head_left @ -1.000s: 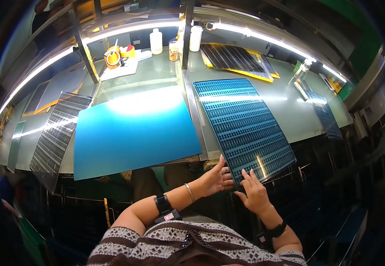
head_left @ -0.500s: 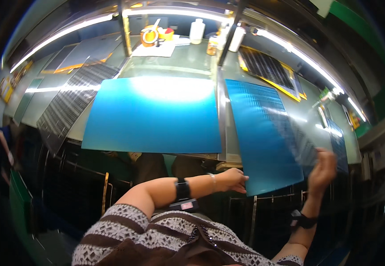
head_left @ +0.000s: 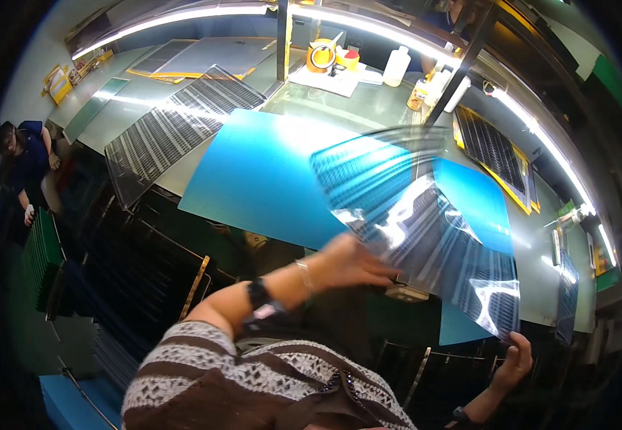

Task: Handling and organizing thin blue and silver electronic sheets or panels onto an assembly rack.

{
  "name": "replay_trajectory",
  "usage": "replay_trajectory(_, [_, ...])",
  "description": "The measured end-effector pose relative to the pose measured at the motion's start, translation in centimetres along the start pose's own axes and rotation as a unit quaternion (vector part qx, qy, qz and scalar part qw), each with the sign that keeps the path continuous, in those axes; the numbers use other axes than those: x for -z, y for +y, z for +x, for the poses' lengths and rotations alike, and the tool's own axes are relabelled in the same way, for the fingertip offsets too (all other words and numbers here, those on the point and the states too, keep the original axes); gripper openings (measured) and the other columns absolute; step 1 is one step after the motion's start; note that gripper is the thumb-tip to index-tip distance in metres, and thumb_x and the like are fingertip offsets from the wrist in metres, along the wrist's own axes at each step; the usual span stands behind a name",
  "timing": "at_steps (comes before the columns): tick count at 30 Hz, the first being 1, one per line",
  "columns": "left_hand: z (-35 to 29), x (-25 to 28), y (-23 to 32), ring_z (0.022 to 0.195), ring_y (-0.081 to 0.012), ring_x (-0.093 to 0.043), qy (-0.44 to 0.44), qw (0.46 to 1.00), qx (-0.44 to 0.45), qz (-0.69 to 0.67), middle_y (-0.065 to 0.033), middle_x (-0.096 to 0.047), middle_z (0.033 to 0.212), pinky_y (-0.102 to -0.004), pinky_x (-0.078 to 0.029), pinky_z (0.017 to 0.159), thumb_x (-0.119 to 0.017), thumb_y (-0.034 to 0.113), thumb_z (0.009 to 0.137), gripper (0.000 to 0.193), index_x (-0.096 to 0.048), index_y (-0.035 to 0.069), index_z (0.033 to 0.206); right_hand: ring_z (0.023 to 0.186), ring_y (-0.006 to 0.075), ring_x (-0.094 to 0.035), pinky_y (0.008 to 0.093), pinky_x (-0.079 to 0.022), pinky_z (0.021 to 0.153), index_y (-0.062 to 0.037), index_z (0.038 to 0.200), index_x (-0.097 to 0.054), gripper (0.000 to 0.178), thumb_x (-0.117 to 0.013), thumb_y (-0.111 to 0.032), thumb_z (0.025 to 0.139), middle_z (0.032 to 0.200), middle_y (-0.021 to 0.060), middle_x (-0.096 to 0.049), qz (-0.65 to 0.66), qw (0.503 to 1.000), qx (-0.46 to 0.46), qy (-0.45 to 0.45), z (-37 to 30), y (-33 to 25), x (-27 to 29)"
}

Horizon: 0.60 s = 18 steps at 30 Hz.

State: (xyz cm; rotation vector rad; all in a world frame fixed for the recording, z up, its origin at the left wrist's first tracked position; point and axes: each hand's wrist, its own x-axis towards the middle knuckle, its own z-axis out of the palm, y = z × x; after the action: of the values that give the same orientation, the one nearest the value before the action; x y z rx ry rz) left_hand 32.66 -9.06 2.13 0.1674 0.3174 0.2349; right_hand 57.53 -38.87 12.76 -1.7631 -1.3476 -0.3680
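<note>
A clear, glossy film sheet [head_left: 425, 229] with a dark printed pattern bows in the air over two blue panels. Its lower right corner is pinched by my right hand [head_left: 515, 362]. My left hand [head_left: 354, 261], smeared by motion, is beside the film's lower left edge with its fingers stretched out. It does not appear to grip the film. Under the film, the left blue panel [head_left: 260, 172] lies on the glass-topped table and juts past its near edge. The right blue panel [head_left: 468, 190] is partly covered by the film; its lower part shows below.
Another dark patterned film [head_left: 182, 125] lies to the left. Yellow-edged patterned sheets [head_left: 494, 154] lie at the back right. Tape rolls [head_left: 321, 56] and a white bottle [head_left: 397, 66] stand at the back, near a metal post [head_left: 282, 43]. A co-worker [head_left: 27, 161] stands far left by green panels [head_left: 42, 254].
The film has been lifted off the right blue panel and swung leftward over both panels. My left hand has let go of the right panel's corner. The view has turned, bringing a co-worker in.
</note>
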Motion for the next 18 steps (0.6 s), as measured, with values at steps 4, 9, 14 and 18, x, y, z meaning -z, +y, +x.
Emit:
replay_trajectory(4, [-10.2, 1.8, 7.5, 0.12, -0.0413, -0.042, 0.078, 0.979, -0.177, 0.067, -0.0226, -0.047, 0.125, -0.0582, -0.038, 0.094, -0.021, 0.058, 0.091, 0.073, -0.034, 0.0, 0.134, 0.062, 0.0057, -0.047, 0.0195, -0.039, 0.056, -0.0012, 0.093, -0.061, 0.011, -0.053, -0.007, 0.088, 0.076, -0.0011, -0.055, 0.149, 0.956, -0.243, -0.064, -2.4, 2.8, -4.3])
replay_trajectory(9, [-15.7, 4.3, 11.9, 0.079, -0.0215, -0.063, 0.313, 0.81, -0.227, 0.442, -0.0181, -0.058, 0.111, -0.0263, -0.052, 0.057, -0.053, 0.034, 0.088, 0.044, -0.05, 0.0, 0.116, 0.057, 0.0063, -0.045, 0.0198, -0.038, 0.054, 0.0018, 0.129, -0.044, 0.048, -0.055, 0.003, 0.083, 0.064, -0.0008, -0.049, 0.192, 0.923, -0.307, -0.13, 0.6, -0.1, -10.7])
replay_trajectory(14, [-18.1, 5.6, 15.1, 0.061, -0.0111, -0.059, 0.432, 0.734, -0.333, 0.406, -0.0134, -0.061, 0.101, -0.0168, -0.043, 0.045, -0.054, 0.029, 0.089, 0.035, -0.054, 0.002, 0.11, 0.063, 0.0071, -0.052, 0.0192, -0.041, 0.056, 0.0069, 0.11, -0.055, 0.028, -0.057, -0.001, 0.084, 0.079, 0.0061, -0.063, 0.27, 0.876, -0.363, -0.165, 2.7, -0.7, -16.7])
replay_trajectory(18, [-20.8, 8.5, 17.3, 0.059, -0.0094, -0.057, 0.417, 0.79, -0.326, 0.309, -0.008, -0.059, 0.094, -0.0154, -0.038, 0.039, -0.061, 0.037, 0.085, 0.037, -0.056, 0.006, 0.105, 0.062, 0.0056, -0.053, 0.0203, -0.043, 0.055, 0.0029, 0.105, -0.061, 0.022, -0.055, 0.001, 0.083, 0.075, 0.0007, -0.062, 0.286, 0.878, -0.319, -0.214, 3.5, -1.9, -19.7])
